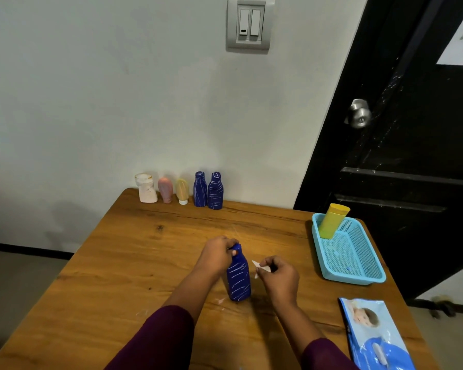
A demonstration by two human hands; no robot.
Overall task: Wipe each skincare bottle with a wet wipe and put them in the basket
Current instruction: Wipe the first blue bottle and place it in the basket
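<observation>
Wiping step, 2nd bottle by the look of it: left hand (216,252) grips neck of blue bottle (238,276) upright mid-table, right hand (278,276) pinches small wet wipe (258,267) just beside it; next, rub wipe over bottle, then into basket (358,279) w/ yellow bottle (332,221).

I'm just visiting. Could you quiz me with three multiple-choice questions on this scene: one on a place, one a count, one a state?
1. Where is the basket? A the table's right side; B the table's left side; C the floor.
2. How many bottles stand by the wall? A three; B five; C seven.
3. What is the left hand doing? A lying flat; B holding the blue bottle's top; C raised in the air.
Answers: A, it sits at the right edge; B, five stand in a row; B, it grips the bottle's top.
</observation>
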